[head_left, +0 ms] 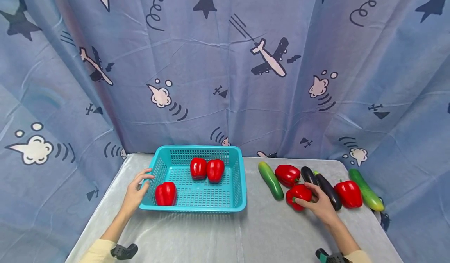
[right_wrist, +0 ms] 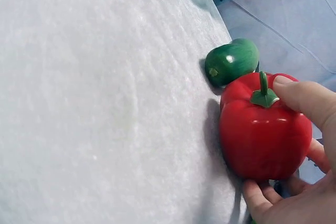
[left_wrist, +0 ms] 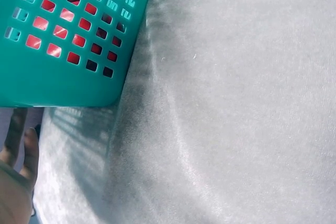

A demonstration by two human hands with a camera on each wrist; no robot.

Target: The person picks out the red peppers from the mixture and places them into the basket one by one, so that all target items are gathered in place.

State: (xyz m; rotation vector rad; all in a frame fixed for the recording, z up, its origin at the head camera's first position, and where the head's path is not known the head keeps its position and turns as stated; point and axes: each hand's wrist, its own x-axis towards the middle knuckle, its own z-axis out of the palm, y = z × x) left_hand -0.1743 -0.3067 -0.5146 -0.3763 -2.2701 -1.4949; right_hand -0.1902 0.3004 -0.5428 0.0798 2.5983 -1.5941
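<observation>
1. Fingers of my right hand (head_left: pixel 320 204) curl round a red pepper (head_left: pixel 299 195) on the worktop (head_left: pixel 246 231); the right wrist view shows one fingertip (right_wrist: pixel 294 90) by its green stem and my thumb low against its side.
2. Fingers of my left hand (head_left: pixel 135 192) lie fairly straight against the left wall of the teal basket (head_left: pixel 197 207), thumb up by its rim; I cannot tell whether they grip it.
3. From the left wrist view I get only the basket's perforated corner (left_wrist: pixel 63 40), red showing through the holes, and a sliver of my hand (left_wrist: pixel 16 182) at the lower left.
4. Only the head view looks into the basket: one pepper sits near its front left corner (head_left: pixel 165 193), and two more sit touching each other toward the back (head_left: pixel 206 169).
5. Just left of the pepper I hold lies a cucumber (head_left: pixel 270 180); the right wrist view shows its end (right_wrist: pixel 231 62) almost touching the pepper.
6. Behind my pepper sits another red pepper (head_left: pixel 287 174); to the right lie a dark aubergine (head_left: pixel 321 183), a further red pepper (head_left: pixel 349 193) and a second cucumber (head_left: pixel 365 189), seen from the head view alone.
7. A blue curtain (head_left: pixel 225 59) printed with planes and stars hangs behind the worktop.
</observation>
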